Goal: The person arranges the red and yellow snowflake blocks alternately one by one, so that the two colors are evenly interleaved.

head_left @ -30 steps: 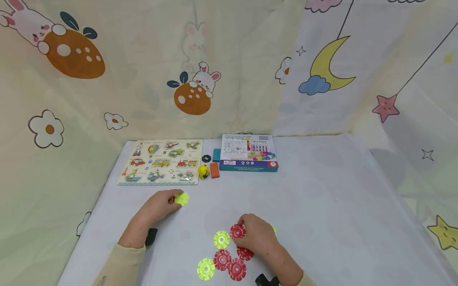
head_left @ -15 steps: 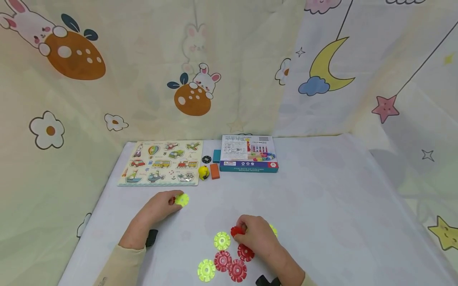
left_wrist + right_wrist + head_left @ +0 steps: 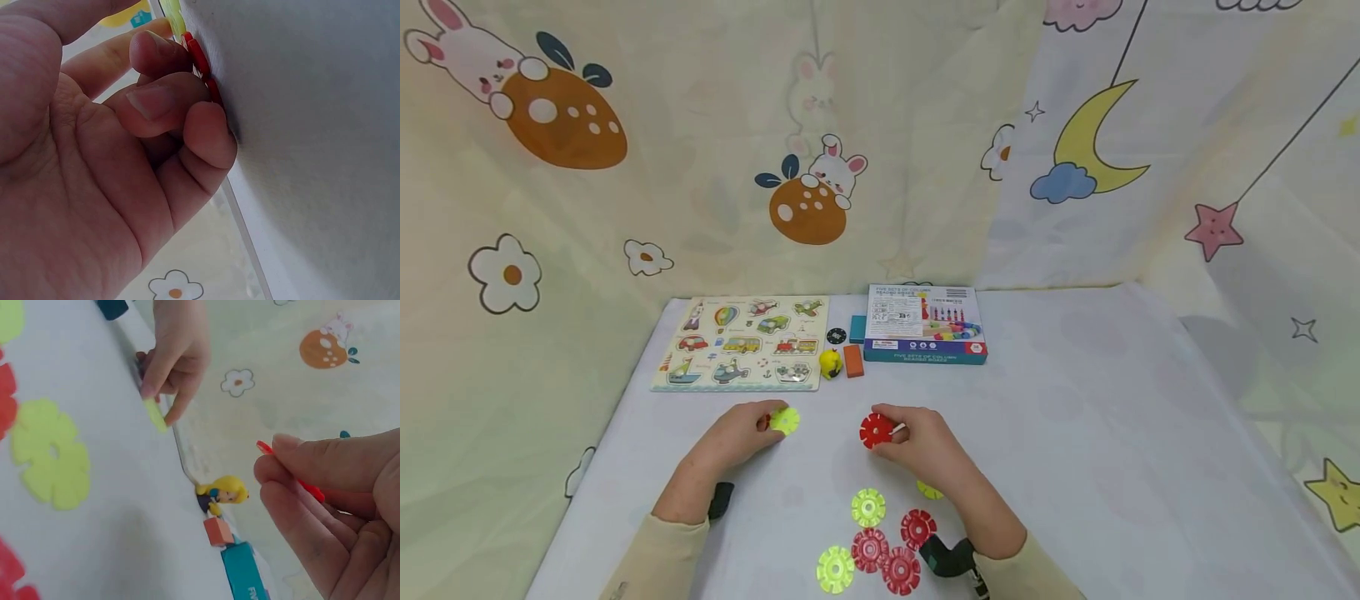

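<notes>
Between the thumb and fingertips of my right hand [image 3: 925,440] is a red notched plastic disc [image 3: 876,431], held up off the white table. My left hand [image 3: 733,440] stays low at the table's left side, pinching a yellow-green notched disc [image 3: 785,421] at its edge. Red pieces [image 3: 199,56] show by its curled fingers in the left wrist view, apparently joined to that disc; the fingers hide most of them. Loose on the table near me lie several more discs, among them a yellow-green one [image 3: 868,507] and a red one [image 3: 901,571].
At the back stand a vehicle picture puzzle board [image 3: 741,343] and a bead-set box [image 3: 925,325]. Between them are a yellow-topped figurine [image 3: 831,363], an orange block [image 3: 853,361], a teal block [image 3: 857,328] and a black round piece [image 3: 837,336]. A printed cloth hangs behind.
My right hand has picked up the red disc from the group and carried it away from me, slightly left, toward the left hand. The left hand has stayed in place.
</notes>
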